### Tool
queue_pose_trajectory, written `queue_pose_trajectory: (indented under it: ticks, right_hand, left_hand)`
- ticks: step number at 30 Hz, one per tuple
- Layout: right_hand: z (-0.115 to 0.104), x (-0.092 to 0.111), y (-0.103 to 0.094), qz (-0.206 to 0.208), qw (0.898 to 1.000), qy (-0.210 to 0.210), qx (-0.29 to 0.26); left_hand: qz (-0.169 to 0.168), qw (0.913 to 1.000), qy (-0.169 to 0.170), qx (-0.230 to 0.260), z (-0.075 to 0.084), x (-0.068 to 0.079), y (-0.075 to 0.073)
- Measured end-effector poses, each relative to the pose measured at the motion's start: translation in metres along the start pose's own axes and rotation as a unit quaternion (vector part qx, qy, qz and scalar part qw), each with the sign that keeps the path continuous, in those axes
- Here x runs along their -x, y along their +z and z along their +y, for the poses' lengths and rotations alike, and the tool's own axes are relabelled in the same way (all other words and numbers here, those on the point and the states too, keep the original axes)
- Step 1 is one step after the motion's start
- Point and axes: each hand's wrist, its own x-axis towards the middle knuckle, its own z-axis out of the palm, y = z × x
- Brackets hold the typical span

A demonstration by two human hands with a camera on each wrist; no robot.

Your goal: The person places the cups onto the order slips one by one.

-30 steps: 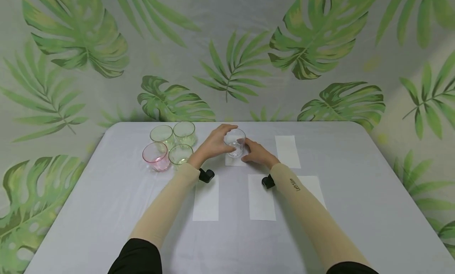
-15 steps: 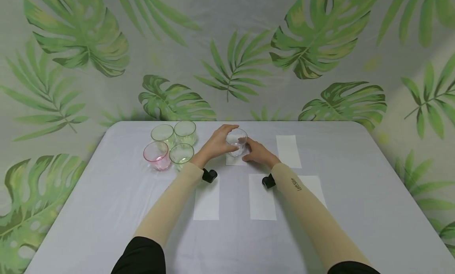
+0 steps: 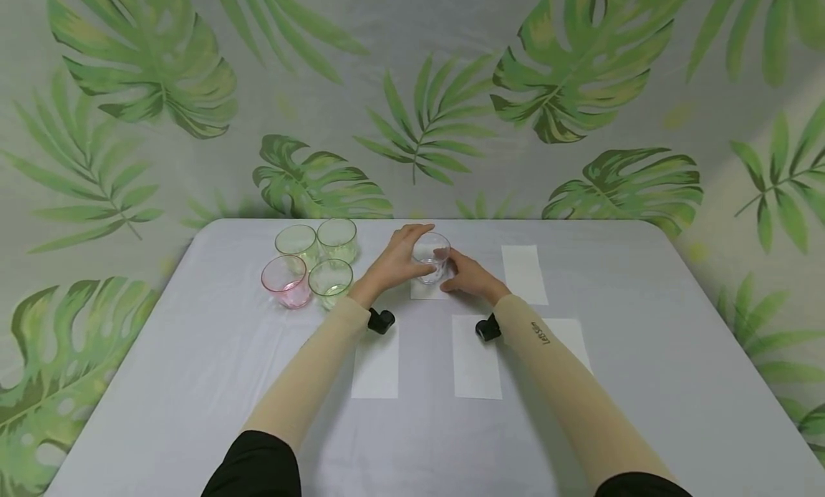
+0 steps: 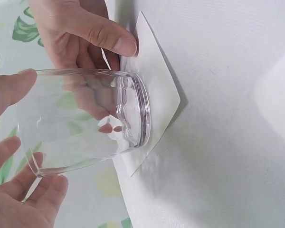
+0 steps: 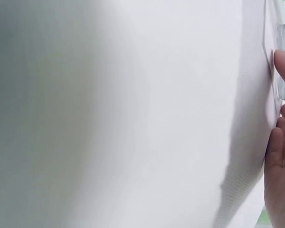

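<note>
The back edge of the white-clothed table (image 3: 677,404) runs just beyond my hands, so the cloth reaches only a little past them; it spreads much wider to my right and towards me. On my left, three green-tinted round glasses (image 3: 333,285) and one pink-tinted round glass (image 3: 285,286) stand bunched near my wrist. A white rectangular paper card (image 3: 524,275) lies to my right, and three more white paper cards (image 3: 478,368) lie in the nearer row, one partly under my right sleeve.

The clear round glass (image 3: 428,249) is upright between my hands, its base over another white paper card (image 3: 425,293); I cannot tell whether it rests there fully. My left hand (image 3: 394,265) holds it from above, fingers and thumb spread around the rim. My right hand (image 3: 473,277) is lower, cupped by the glass's side, thumb down near the card; I cannot tell whether those fingers grip. Both arms stretch forward and inward, in beige under-sleeves (image 3: 567,382) with black cuffs (image 3: 261,461) further up, a black wrist camera (image 3: 381,321) on each wrist.

Small black lettering on the right under-sleeve seems to start "Let"; the rest is too small to read surely.
</note>
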Motion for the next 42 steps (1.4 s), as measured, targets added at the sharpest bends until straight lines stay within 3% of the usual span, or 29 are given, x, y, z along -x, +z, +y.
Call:
queue_pose_trajectory:
  ticks: [8,13,21,27,34,42]
  right_hand:
    - [0.002,-0.002,0.001,0.013,1.0,-0.003,-0.018]
    - [0.004,-0.003,0.003,0.039,0.999,-0.002,-0.012]
    - [0.007,0.001,-0.002,0.072,0.996,0.0,-0.054]
    - [0.007,0.006,-0.011,0.077,0.993,-0.017,-0.082]
    - [0.016,0.014,-0.026,0.079,0.991,-0.044,-0.102]
    - [0.037,0.027,-0.044,0.093,0.989,-0.038,-0.11]
  left_hand:
    - [0.038,0.9988,0.024,0.02,0.001,0.015,-0.008]
    - [0.045,0.9969,0.05,0.041,0.003,0.028,-0.016]
    - [0.072,0.9917,0.095,0.048,0.006,0.046,-0.038]
    - [0.066,0.9931,0.085,0.045,0.003,0.062,-0.056]
    - [0.046,0.9967,0.048,0.047,-0.006,0.081,-0.072]
    - [0.035,0.9974,0.018,0.061,-0.019,0.101,-0.087]
